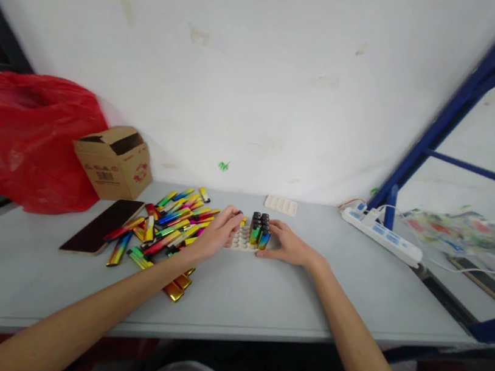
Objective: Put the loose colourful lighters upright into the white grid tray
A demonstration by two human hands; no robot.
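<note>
Slim lighters with shiny coloured bodies and black tops [260, 218] stand upright in two rows at the right end of a white tray [241, 247] with rows of holes. My left hand [221, 230] is closed in a pinch over the tray's left part. Between its fingertips shows the dark end of a lighter, with a bit of yellow beside it. My right hand [285, 243] is curved around the tray's right end, thumb at the front edge and fingers beside the standing lighters. To the left lies a loose pile of lighters [172, 224] in many colours.
A second white holed tray [281, 205] lies near the wall. At left are a dark flat panel [103, 228], an open cardboard box [115, 164] and a red plastic bag [33, 140]. A white power strip [381, 235] lies at right, beside a blue metal frame [440, 126].
</note>
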